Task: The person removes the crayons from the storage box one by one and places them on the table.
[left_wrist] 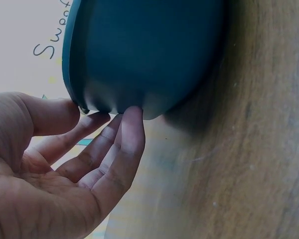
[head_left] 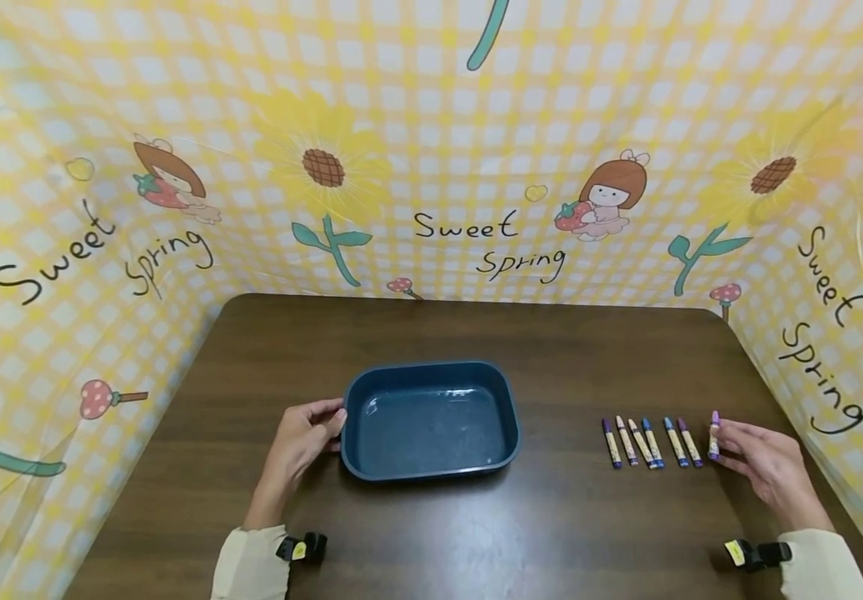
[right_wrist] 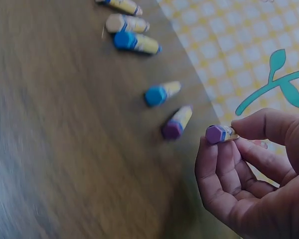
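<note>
A dark blue rectangular tray (head_left: 431, 473) stands on the table, left of the middle. My left hand (head_left: 306, 437) holds its left end, thumb at the rim and fingertips against the outer wall, as the left wrist view shows of the tray (left_wrist: 149, 55). On the right, my right hand (head_left: 765, 467) pinches a purple crayon (head_left: 714, 435) between thumb and fingers. The right wrist view shows that crayon's purple end (right_wrist: 216, 134) facing the camera. To its left lies a loose row of crayons, a dark purple one (head_left: 690, 442) nearest and a blue one (head_left: 675, 442) beside that.
Farther left in the row are another blue crayon (head_left: 652, 442), pale ones (head_left: 626, 440) and a purple one (head_left: 611, 443). The brown wooden table (head_left: 551, 533) is bordered at the back and sides by a yellow checked cloth (head_left: 431, 125).
</note>
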{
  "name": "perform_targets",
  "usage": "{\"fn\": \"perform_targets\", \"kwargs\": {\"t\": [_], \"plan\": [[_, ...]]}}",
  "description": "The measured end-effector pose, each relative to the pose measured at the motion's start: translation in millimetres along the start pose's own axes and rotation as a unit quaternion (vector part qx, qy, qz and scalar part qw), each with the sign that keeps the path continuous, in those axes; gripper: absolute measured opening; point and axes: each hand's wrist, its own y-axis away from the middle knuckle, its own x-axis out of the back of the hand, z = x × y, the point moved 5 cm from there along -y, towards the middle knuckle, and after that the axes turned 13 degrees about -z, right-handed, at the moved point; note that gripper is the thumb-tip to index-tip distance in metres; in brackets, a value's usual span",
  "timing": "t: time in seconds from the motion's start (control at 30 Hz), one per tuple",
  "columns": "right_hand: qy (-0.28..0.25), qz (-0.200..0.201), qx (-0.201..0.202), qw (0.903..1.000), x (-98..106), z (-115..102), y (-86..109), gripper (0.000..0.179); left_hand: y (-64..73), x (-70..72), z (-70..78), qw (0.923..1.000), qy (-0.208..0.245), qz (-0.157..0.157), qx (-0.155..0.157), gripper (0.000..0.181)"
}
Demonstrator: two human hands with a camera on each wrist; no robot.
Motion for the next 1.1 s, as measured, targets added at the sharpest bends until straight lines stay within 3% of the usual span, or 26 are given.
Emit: {"fn": "perform_targets", "kwargs": {"t": [0.13,0.2,0.23,0.37,0.53,0.63,0.93,1.1], "plan": [[0.085,0.022,-0.03,0.9957,5,3,0.6,0.026,-0.2,-0.3,1.2,1.0,0.0,0.0,-0.001,0.035],[0.153,0.037,-0.043,0.9866,5,1,0.2,0.014,-0.6,-0.3,0.9,1.0,0.001,-0.001,-0.001,0.035],[0.184,0.044,-0.047,0.9808,4,0,-0.3,0.017,-0.6,-0.4,0.6,1.0,0.002,0.0,0.0,0.035],[0.327,0.075,-0.052,0.9407,0,-7,-2.4,0.044,0.4,-1.5,-0.8,1.0,0.002,0.001,0.0,0.035],[0.46,0.114,-0.019,0.8803,-8,-13,-2.7,0.033,3.2,-3.6,-4.0,0.9999,-0.011,0.004,0.003,0.034],[0.501,0.132,0.005,0.8552,-13,-13,-1.1,0.028,4.4,-4.7,-5.0,0.9999,-0.013,0.006,0.003,0.034],[0.519,0.14,0.018,0.8431,-26,-15,-0.4,0.027,4.4,-4.4,-1.8,0.9998,-0.014,0.01,-0.006,0.033],[0.518,0.147,0.017,0.8424,-31,-15,-2.7,0.027,2.6,-1.4,-0.9,0.9998,-0.013,0.014,0.001,0.033]]}}
